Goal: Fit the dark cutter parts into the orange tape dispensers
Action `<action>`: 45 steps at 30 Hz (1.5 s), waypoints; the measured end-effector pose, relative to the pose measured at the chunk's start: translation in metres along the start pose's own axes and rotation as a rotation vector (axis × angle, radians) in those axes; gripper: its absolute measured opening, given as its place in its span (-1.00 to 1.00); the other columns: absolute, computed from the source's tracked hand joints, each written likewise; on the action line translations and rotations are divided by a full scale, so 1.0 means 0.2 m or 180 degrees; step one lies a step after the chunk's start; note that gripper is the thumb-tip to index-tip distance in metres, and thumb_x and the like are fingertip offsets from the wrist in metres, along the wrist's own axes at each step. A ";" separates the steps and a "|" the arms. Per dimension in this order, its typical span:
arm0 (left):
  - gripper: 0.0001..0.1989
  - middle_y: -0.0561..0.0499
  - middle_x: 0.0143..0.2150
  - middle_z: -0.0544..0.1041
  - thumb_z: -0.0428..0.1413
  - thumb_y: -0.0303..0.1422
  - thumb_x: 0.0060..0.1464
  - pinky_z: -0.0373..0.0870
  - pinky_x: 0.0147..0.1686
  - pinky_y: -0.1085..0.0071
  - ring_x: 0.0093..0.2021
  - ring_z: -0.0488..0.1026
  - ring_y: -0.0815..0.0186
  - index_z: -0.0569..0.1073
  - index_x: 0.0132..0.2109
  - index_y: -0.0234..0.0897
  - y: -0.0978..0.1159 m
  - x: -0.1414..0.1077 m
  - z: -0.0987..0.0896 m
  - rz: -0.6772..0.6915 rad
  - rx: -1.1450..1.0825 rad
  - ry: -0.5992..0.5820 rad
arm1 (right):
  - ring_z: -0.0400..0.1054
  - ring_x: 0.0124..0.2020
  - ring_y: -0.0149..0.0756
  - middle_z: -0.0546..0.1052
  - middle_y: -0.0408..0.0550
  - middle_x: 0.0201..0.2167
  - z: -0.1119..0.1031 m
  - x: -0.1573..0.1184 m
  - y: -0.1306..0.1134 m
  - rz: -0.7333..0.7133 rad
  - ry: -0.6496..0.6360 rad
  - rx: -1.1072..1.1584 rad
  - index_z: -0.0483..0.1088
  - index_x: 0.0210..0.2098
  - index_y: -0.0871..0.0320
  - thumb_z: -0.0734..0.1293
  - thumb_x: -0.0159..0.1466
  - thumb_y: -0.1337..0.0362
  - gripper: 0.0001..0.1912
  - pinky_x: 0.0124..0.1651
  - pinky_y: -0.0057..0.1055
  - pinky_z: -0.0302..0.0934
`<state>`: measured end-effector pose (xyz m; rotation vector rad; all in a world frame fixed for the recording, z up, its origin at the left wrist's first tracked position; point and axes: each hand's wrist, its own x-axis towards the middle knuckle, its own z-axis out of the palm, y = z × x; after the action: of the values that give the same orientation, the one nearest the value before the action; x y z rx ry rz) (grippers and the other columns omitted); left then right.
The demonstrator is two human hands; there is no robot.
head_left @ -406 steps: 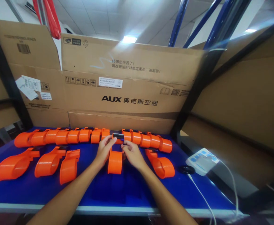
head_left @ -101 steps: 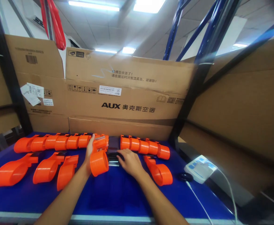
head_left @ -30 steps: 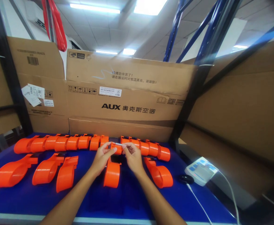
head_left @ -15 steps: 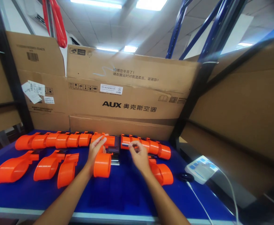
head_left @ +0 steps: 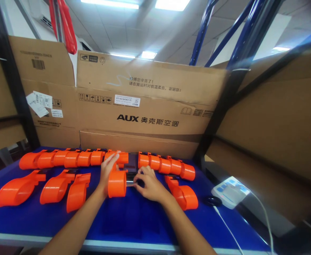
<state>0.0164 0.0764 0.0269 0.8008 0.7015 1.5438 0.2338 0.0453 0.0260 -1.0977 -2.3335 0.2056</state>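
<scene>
My left hand point(head_left: 108, 170) is closed around the upper part of an orange plastic piece with a wide round loop point(head_left: 117, 184). The loop hangs below my fingers, over the blue table surface. My right hand point(head_left: 148, 182) pinches thumb and forefinger at a thin silvery strip point(head_left: 130, 183), just right of the loop. Part of the strip is hidden by the loop and my fingertips. Behind both hands lies a dark flat tray or case point(head_left: 130, 163). Another orange piece point(head_left: 123, 157) sits behind my left hand.
Similar orange loops point(head_left: 65, 158) stand in a row at the back left, with more point(head_left: 165, 165) at the back right. Nearer are several large orange loops point(head_left: 75, 193). A white device point(head_left: 230, 193) with a cable and a black round object point(head_left: 213, 201) stand at right. Cardboard point(head_left: 145, 109) walls the back.
My right hand has moved down and left, from above the table beside the back right row to the strip by the orange loop. My left hand stays nearly in place.
</scene>
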 end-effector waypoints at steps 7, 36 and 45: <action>-0.45 0.11 -0.59 0.45 0.35 -0.03 -0.08 0.24 -0.53 0.50 -0.58 0.33 0.40 0.56 -0.03 -0.30 -0.06 -0.04 0.04 0.0466 0.0694 0.0155 | 0.43 -0.11 -0.16 0.55 0.01 -0.10 -0.05 0.00 -0.12 -0.0116 0.0029 0.1822 0.37 0.18 0.05 0.30 0.37 -0.03 -0.52 0.00 -0.22 0.30; -0.28 -0.19 0.19 0.47 0.18 -0.25 0.10 0.28 0.16 -0.04 0.17 0.41 -0.09 0.23 0.40 -0.08 0.40 -0.42 -0.53 0.2720 0.6050 -0.2203 | 0.45 -0.17 -0.14 0.58 0.05 -0.15 -0.09 -0.02 -0.11 -0.0204 0.0230 0.1968 0.43 0.11 0.11 0.25 0.40 -0.11 -0.50 -0.08 -0.25 0.32; -0.37 -0.23 0.11 0.51 0.14 0.07 0.11 0.19 0.17 -0.14 0.08 0.45 -0.12 0.44 0.24 -0.13 0.47 -0.38 -0.60 0.2332 0.6417 -0.2235 | 0.42 -0.21 -0.15 0.58 0.04 -0.18 -0.09 -0.02 -0.13 -0.0300 0.0271 0.2038 0.46 0.11 0.12 0.09 0.45 -0.16 -0.41 -0.11 -0.26 0.28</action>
<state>-0.1300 -0.0086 0.0256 3.0986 1.3684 0.4043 0.2285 0.0223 0.0490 -0.6582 -2.0113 0.7880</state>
